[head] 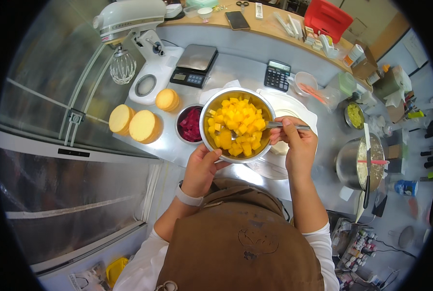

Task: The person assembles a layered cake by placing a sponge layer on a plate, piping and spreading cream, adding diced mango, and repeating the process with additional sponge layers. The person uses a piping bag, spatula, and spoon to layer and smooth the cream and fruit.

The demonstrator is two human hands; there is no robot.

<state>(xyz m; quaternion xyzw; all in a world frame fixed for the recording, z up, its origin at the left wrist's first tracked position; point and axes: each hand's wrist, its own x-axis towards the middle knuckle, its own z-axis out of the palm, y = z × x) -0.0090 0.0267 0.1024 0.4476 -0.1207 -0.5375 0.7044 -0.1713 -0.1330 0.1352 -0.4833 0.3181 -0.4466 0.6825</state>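
My left hand grips the near rim of a round stainless steel bowl, thumb over the edge. Diced yellow fruit, probably mango, fills much of it. In my right hand is the metal handle of a utensil; its other end is hidden among the cubes. Just left of the bowl stands a smaller metal bowl of deep magenta fruit pieces. Partly covered by the bowl and my right hand, a white round turntable carries something pale.
Stacked round sponge cake layers stand at the left, near a stand mixer with a whisk. A digital scale and a calculator lie behind. A large mixing bowl with a spatula across it is at the right, beyond it a bowl of green pieces.
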